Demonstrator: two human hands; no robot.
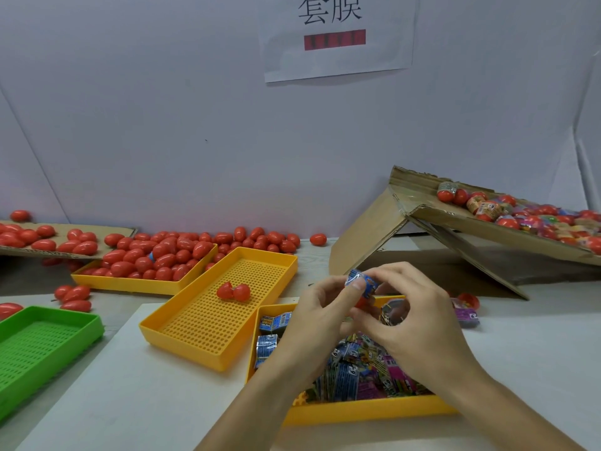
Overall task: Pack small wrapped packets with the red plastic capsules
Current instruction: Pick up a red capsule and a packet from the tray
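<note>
The left hand and right hand meet above the yellow plastic tray of small wrapped packets at the bench's near edge, handy for refills. Left fingers pinch a blue-wrapped red plastic capsule, right fingers curled on it, likely fitting the wrap. 1 opened red capsule waits in the perforated yellow tray left of them.

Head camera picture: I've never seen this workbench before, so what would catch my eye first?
Probably the heap of red capsules spilling along the back wall and filling a yellow tray at the left. Next, in the middle foreground, the left hand and right hand together pinching a blue wrapped packet above a yellow tray of colourful packets. At right, a tilted cardboard box holds wrapped capsules.
</note>
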